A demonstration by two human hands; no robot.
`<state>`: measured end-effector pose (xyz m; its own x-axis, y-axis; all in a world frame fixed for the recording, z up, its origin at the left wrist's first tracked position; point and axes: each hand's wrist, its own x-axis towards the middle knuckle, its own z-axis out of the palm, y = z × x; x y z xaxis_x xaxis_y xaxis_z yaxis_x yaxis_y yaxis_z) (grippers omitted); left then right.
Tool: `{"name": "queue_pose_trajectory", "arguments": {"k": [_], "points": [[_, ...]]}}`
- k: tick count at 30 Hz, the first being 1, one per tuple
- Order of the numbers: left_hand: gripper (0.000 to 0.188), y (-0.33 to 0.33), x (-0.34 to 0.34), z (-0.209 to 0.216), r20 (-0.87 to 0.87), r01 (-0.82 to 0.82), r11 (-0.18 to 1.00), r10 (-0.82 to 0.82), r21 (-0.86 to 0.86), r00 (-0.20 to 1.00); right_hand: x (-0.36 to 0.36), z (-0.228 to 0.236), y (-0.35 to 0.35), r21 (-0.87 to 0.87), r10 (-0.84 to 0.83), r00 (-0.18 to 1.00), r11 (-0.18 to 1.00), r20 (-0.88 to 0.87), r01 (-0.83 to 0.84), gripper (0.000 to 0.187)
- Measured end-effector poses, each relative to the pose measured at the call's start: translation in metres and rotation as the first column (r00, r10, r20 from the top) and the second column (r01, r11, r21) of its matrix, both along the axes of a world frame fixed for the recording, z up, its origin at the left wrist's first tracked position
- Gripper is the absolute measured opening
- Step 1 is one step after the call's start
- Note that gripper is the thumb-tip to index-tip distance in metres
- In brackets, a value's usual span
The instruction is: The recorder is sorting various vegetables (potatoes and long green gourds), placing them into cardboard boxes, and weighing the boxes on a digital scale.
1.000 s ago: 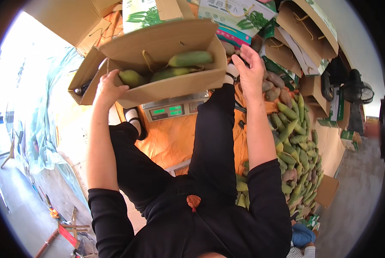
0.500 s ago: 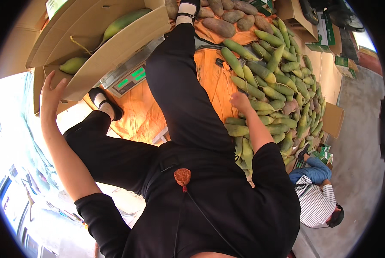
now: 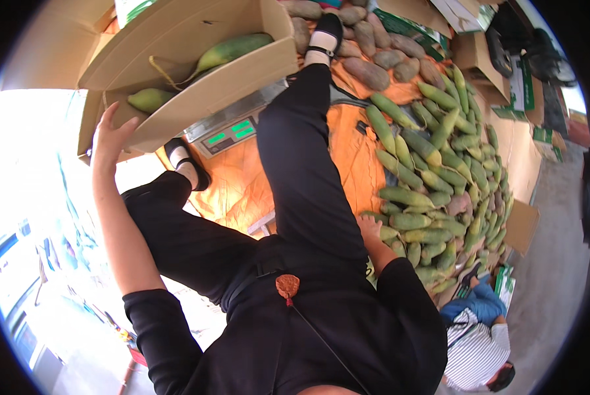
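My left hand (image 3: 115, 136) is at the near left corner of a cardboard box (image 3: 222, 82), with its fingers apart and nothing in them. Inside the box lie two green radishes, a long one (image 3: 234, 50) and another (image 3: 150, 99) close to my fingers. On the right, beside my thigh, my right hand (image 3: 370, 230) reaches down to the edge of a heap of green radishes (image 3: 433, 204). Its fingers look stretched and slightly apart against a green radish (image 3: 376, 216); their tips are partly hidden.
The box rests on a scale (image 3: 232, 135) with a lit green display. Reddish-brown tubers (image 3: 367, 74) lie on an orange cloth (image 3: 235, 191) at the far side. More cartons (image 3: 480, 66) stand at the far right. Another person (image 3: 476, 342) crouches at the lower right beyond the heap.
My right hand has moved nearer along the heap, toward my hip, and its fingers have loosened. My left hand stays by the box corner. The whole view has shifted.
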<state>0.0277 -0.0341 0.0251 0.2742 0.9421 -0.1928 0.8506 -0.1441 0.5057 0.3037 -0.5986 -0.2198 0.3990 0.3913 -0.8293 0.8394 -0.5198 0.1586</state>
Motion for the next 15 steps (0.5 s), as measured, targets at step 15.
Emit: {"name": "queue_pose_trajectory", "arguments": {"k": [15], "points": [[0.069, -0.003, 0.001, 0.003, -0.026, -0.077, 0.997, 0.077, -0.009, 0.997, 0.015, -0.033, 0.01, 0.067, -0.133, 0.986, 0.99, 0.101, 0.126, 0.026]]}}
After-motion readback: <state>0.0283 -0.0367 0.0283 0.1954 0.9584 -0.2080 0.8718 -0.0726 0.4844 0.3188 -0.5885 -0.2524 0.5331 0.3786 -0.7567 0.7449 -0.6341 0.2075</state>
